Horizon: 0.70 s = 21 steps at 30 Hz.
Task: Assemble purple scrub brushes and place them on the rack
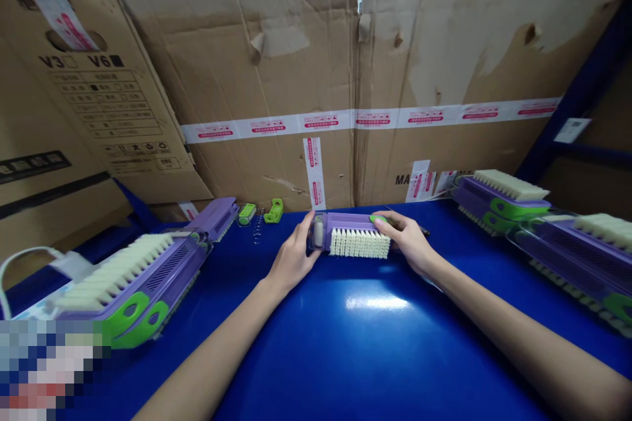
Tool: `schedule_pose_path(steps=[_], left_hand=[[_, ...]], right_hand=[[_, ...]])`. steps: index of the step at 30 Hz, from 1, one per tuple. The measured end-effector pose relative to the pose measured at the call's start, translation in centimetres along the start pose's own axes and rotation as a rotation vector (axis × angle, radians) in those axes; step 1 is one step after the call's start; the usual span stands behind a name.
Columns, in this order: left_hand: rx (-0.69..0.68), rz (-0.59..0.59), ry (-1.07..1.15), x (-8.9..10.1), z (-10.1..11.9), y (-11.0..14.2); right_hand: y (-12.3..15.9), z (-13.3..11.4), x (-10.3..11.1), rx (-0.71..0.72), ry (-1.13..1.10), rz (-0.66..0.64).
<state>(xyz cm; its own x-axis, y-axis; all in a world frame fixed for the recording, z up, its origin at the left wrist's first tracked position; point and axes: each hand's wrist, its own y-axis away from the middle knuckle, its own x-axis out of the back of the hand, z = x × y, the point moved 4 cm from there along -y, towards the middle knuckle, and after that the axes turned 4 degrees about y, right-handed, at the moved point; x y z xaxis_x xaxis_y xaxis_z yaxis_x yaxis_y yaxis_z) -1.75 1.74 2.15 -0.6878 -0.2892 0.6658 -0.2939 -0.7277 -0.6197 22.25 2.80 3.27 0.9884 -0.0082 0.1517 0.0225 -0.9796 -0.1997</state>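
Hands (292, 255) around purple brush (351, 222)

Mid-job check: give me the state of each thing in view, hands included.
Brush: held at both ends, bristles facing wearer
Left hand: gripping clear end
Right hand: gripping green end
Spring: loose, coils apart
Green parts: both loose
Left brushes: stacked, top bristles up
Right brushes: stacked, top bristles up
Cardboard: upright, taped, torn

The two hands (348, 243) hold a purple brush (353, 223) with pale bristles over the shiny blue bench (345, 342), near a little spring (257, 225) and two small green parts, with more purple brushes (168, 263) on both sides.
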Motion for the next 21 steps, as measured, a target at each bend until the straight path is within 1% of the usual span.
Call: schedule_pose_path(steps=[2, 5, 7, 9, 12, 14, 17, 21], left_hand=[[0.038, -0.021, 0.057, -0.1, 0.0, -0.1], [0.131, -0.006, 0.141, 0.1, -0.3, -0.3], [0.193, -0.004, 0.182, 0.2, -0.5, -0.4], [0.233, -0.035, 0.223, 0.2, -0.7, -0.5], [0.243, -0.094, 0.330, 0.0, -0.7, -0.4], [0.231, -0.104, 0.422, -0.2, -0.6, -0.3], [0.266, -0.057, 0.515, -0.3, -0.8, -0.2], [0.362, 0.020, 0.532, -0.5, -0.9, -0.2]], right_hand=[[0.0, 0.1, -0.1, 0.039, -0.007, -0.002], [0.1, 0.1, -0.3, 0.093, 0.005, -0.005], [0.3, 0.0, -0.6, 0.121, 0.046, -0.021], [0.4, 0.0, -0.9, 0.151, 0.098, -0.039], [0.7, -0.1, -1.1, 0.194, 0.151, -0.039], [0.8, 0.0, -1.1, 0.225, 0.190, -0.031], [1.1, 0.1, -1.3, 0.288, 0.280, -0.030], [1.7, 0.0, -1.5, 0.396, 0.365, -0.030]])
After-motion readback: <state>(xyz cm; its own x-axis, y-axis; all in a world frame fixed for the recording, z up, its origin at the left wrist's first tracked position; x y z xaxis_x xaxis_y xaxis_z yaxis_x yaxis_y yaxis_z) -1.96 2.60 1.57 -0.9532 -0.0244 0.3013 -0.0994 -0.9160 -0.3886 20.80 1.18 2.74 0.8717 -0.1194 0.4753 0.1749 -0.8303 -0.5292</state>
